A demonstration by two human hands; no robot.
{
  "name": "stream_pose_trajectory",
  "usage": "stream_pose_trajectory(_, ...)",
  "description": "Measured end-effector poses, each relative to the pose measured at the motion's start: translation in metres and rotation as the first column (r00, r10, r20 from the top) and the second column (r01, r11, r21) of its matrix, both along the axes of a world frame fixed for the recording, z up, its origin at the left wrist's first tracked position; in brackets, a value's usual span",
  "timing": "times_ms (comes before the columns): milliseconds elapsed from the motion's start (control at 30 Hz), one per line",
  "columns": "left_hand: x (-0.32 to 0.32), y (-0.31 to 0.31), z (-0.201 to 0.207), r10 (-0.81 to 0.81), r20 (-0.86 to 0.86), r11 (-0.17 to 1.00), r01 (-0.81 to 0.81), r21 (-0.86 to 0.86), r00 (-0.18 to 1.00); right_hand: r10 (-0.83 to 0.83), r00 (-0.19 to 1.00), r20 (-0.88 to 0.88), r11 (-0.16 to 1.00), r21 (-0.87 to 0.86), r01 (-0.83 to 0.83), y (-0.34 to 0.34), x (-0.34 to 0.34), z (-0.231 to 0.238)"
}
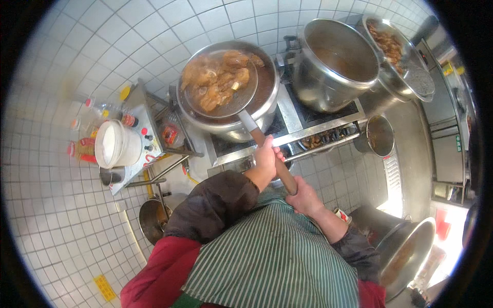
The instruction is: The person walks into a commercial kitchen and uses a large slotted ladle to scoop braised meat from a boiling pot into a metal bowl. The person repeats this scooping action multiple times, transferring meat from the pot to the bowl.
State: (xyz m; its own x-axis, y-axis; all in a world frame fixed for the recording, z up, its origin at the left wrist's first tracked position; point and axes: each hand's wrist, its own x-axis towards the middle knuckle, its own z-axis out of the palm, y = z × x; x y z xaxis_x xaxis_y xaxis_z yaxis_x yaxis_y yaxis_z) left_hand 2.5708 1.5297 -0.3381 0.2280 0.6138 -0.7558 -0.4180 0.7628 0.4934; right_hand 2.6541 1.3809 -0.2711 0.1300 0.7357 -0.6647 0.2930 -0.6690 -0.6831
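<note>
Both hands grip the long wooden handle of a skimmer (248, 121). My left hand (266, 160) is wrapped round the handle's middle, and my right hand (305, 197) closes on its near end. The skimmer's round, shallow head lies over the mouth of a large steel pot (272, 105) on the stove. Chunks of browned cooked meat (218, 79) are heaped on it, with a small pale piece near the right side. Dark brown broth (263, 77) shows around the skimmer inside the pot. Whether the skimmer's underside touches the broth is hidden.
To the right stands another tall steel pot (328, 90) on the stove (292, 123). Beyond it, a steel basin (405, 87) holds browned pieces. A white bucket (131, 146) and bottles (84, 149) crowd a side table at left. A big tilted pot (423, 236) sits low at right.
</note>
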Motion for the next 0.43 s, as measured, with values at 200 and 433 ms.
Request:
stream_pose_trajectory(200,0.003,-0.003,-0.011,-0.014,-0.066,0.998,0.019,0.068,0.998,0.052,0.994,0.096,0.998,0.04,-0.056,-0.007,0.003,-0.027)
stream_pose_trajectory(433,0.003,-0.001,-0.036,0.014,-0.02,0.995,-0.012,0.103,1.0,0.015,0.999,-0.043,0.998,-0.067,-0.018,0.001,0.009,-0.003)
